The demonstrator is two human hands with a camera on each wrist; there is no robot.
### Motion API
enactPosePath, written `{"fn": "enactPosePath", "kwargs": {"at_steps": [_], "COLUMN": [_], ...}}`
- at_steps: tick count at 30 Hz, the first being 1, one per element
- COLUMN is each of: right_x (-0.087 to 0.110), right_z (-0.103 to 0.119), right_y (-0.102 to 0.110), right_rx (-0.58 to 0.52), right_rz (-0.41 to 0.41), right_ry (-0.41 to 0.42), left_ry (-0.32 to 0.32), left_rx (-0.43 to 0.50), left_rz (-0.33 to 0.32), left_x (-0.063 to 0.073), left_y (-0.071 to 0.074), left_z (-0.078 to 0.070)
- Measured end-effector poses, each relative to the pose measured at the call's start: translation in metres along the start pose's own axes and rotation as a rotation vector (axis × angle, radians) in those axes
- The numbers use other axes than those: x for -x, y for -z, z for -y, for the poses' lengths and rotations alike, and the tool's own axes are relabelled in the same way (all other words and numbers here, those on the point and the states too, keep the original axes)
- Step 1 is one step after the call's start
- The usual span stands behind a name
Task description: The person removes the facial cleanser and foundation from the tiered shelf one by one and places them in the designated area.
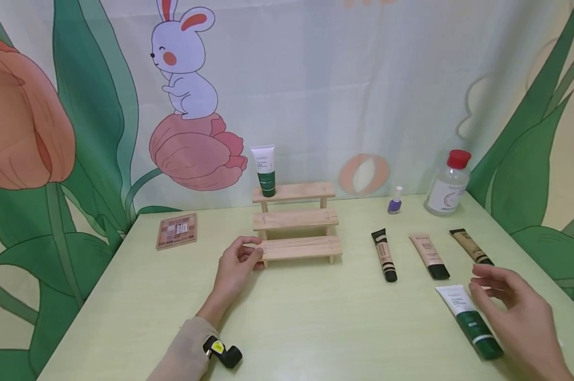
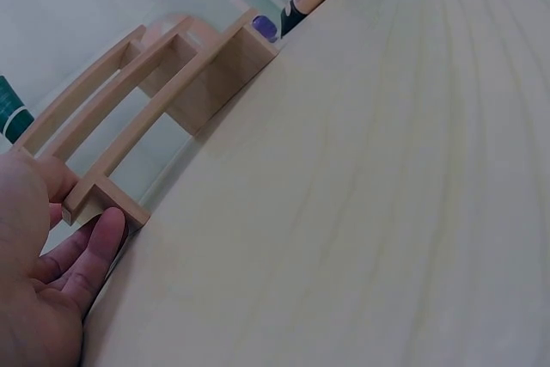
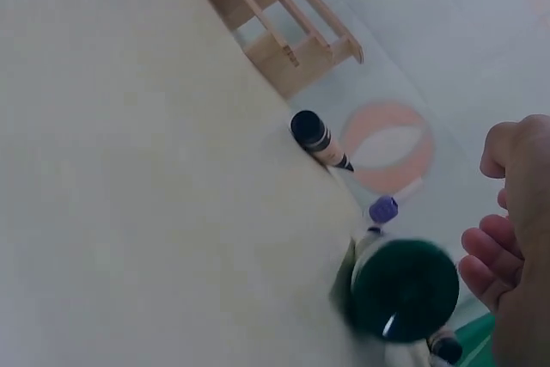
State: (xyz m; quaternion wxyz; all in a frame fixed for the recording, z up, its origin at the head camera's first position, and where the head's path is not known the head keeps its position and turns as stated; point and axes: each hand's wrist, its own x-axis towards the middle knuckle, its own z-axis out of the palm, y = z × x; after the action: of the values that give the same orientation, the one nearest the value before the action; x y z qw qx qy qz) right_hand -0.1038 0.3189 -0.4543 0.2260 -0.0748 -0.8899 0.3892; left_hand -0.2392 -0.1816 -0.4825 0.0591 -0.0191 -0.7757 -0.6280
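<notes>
A three-step wooden display rack [image 1: 296, 247] stands mid-table. My left hand [image 1: 236, 264] grips the left end of its lowest step, thumb and fingers around the wood [image 2: 99, 182]. On the top step, at the left, a white and green tube [image 1: 266, 172] stands upright on its cap. My right hand [image 1: 517, 312] is over the table's right side, fingers loosely bent and holding nothing. Just beside it lies a second white and green tube [image 1: 472, 323], its green cap [image 3: 404, 290] large in the right wrist view.
Behind the right hand lie a black-ended concealer tube [image 1: 384, 256], a beige BB cream tube [image 1: 429, 256] and a gold-brown tube [image 1: 470, 246]. Farther back stand a purple nail polish bottle [image 1: 394, 202] and a red-capped clear bottle [image 1: 448, 185]. An eyeshadow palette [image 1: 177, 231] lies at left.
</notes>
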Motion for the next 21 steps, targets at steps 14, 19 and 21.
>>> {"fn": "enactPosePath", "kwargs": {"at_steps": [14,19,21], "right_x": [-0.059,-0.082,-0.091], "right_z": [0.069,0.11,0.124], "right_y": [-0.025,-0.049,-0.059], "right_rx": [-0.259,-0.483,-0.566], "right_rz": [0.12,0.194,0.219], "right_ry": [0.201,0.273,0.299], "left_ry": [-0.005,0.002,0.002], "left_rx": [0.013,0.017,0.018], "left_rz": [0.0,-0.01,-0.009], "left_x": [-0.001,0.0,-0.001], "left_y": [-0.001,0.001,0.001], "left_z": [-0.001,0.0,0.0]}}
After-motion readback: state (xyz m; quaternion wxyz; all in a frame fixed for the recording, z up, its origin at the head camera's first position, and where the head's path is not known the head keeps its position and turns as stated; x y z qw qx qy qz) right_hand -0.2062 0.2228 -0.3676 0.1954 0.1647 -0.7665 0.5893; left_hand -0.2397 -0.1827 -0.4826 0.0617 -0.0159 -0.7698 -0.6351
